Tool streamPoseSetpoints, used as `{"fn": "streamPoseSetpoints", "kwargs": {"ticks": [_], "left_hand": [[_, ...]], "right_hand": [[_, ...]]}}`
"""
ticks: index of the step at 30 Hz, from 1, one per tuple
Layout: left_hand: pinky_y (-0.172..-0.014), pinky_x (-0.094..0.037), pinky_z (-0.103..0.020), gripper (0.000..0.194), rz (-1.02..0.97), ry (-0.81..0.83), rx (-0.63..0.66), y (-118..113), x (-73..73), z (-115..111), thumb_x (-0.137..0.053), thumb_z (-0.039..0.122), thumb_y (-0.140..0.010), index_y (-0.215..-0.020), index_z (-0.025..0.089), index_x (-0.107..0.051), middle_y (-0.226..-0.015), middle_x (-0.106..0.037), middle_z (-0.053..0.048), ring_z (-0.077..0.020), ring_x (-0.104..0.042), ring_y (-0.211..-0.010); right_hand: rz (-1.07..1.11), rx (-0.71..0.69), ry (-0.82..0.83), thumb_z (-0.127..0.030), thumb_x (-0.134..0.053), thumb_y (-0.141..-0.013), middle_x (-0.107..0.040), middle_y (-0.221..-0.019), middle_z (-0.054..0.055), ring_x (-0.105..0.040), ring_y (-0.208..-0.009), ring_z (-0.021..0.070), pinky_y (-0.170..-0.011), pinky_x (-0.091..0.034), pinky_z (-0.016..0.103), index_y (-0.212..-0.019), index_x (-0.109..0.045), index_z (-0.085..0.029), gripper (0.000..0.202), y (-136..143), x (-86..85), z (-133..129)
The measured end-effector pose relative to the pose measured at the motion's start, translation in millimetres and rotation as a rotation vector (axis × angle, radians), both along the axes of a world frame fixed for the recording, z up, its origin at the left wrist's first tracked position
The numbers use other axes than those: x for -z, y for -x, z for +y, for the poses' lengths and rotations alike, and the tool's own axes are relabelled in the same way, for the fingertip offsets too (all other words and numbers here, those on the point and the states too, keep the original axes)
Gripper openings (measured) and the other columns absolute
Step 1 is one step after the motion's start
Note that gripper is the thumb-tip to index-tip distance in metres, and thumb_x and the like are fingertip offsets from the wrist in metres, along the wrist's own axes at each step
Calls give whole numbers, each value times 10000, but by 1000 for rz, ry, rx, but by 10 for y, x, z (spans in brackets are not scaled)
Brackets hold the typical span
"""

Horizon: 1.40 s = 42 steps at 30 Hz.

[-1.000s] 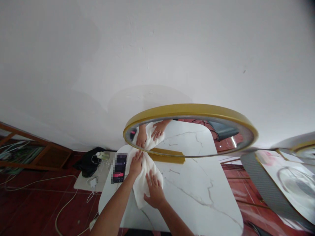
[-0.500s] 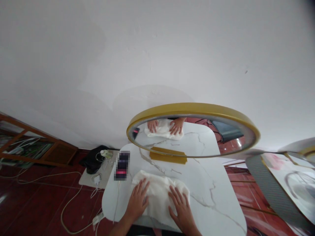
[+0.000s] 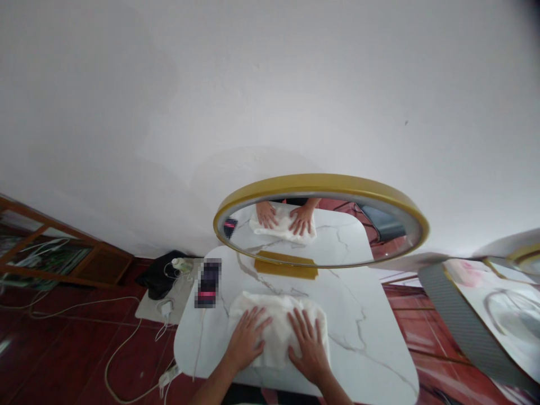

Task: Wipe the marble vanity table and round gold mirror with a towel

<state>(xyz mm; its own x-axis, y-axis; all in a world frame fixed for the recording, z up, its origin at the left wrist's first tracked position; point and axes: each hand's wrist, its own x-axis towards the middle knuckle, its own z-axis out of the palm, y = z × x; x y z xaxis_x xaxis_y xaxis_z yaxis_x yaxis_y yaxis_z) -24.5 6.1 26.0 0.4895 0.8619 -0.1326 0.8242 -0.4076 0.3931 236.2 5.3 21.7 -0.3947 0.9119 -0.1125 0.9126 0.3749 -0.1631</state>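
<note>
A white cloth [image 3: 276, 332] lies spread on the white marbled table [image 3: 367, 337], near its front edge. My left hand [image 3: 248, 340] rests on the left part of the cloth with its fingers apart. On the right part lies my right hand [image 3: 310, 349], palm down, fingers spread. Both hands and the cloth are also reflected in the oval gold-framed mirror [image 3: 320, 184] behind them.
A phone [image 3: 207, 284] with a cable lies at the table's left. The mirror stands on a gold base [image 3: 286, 265]. Cables, a small bottle [image 3: 182, 264] and a black bag [image 3: 160, 275] are left, a second table [image 3: 502, 315] right.
My left hand has moved a little right on the cloth, its fingers wider apart. The cloth's front part looks drawn in, and the view has shifted slightly.
</note>
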Motion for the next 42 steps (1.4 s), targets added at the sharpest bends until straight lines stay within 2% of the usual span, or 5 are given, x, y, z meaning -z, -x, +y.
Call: {"fn": "streamPoseSetpoints", "kwargs": {"ticks": [6,10,22,26,42], "left_hand": [[-1130,-114,-528,682,-16,137,-136,-269,-126,529,-520,225,-805,-1414,403,-269,-1539,-155,80,-253,-124,-1413],[-1129,-104,-534,712,-39,189,-211,-383,-162,609,-471,134,-766,-1415,368,-294,-1536,-181,64,-243,-112,-1416],[-1138,-92,-549,709,-80,226,-33,-151,-54,-324,-464,175,-838,-1439,408,-169,-1544,-109,85,-243,-65,-1423],[-1138,-97,-552,768,-71,296,1,-102,-37,-413,-527,213,-817,-1433,442,-130,-1544,-65,101,-247,-68,-1423],[-1137,-74,-504,756,8,272,-180,-372,-198,581,-462,157,-746,-1435,368,-232,-1549,-100,82,-220,-52,-1425]], "right_hand": [[-41,117,52,-263,-459,-719,-29,-1541,-45,33,-1411,275,-1098,-21,582,-1468,-74,-306,843,60,-124,533],[-18,166,97,-225,-439,-723,-32,-1539,-66,26,-1413,249,-1104,-39,565,-1464,-83,-329,829,81,-163,653],[146,-16,163,-373,-483,-755,-65,-1539,-13,-62,-1405,315,-1100,-50,569,-1469,-73,-305,826,-278,18,-476],[158,-53,198,-393,-499,-736,-83,-1536,-14,-106,-1398,324,-1096,-72,572,-1466,-89,-319,840,-383,57,-562],[36,168,105,-201,-421,-729,-53,-1537,-77,-21,-1415,228,-1115,-56,525,-1459,-119,-347,803,18,-103,542]]}}
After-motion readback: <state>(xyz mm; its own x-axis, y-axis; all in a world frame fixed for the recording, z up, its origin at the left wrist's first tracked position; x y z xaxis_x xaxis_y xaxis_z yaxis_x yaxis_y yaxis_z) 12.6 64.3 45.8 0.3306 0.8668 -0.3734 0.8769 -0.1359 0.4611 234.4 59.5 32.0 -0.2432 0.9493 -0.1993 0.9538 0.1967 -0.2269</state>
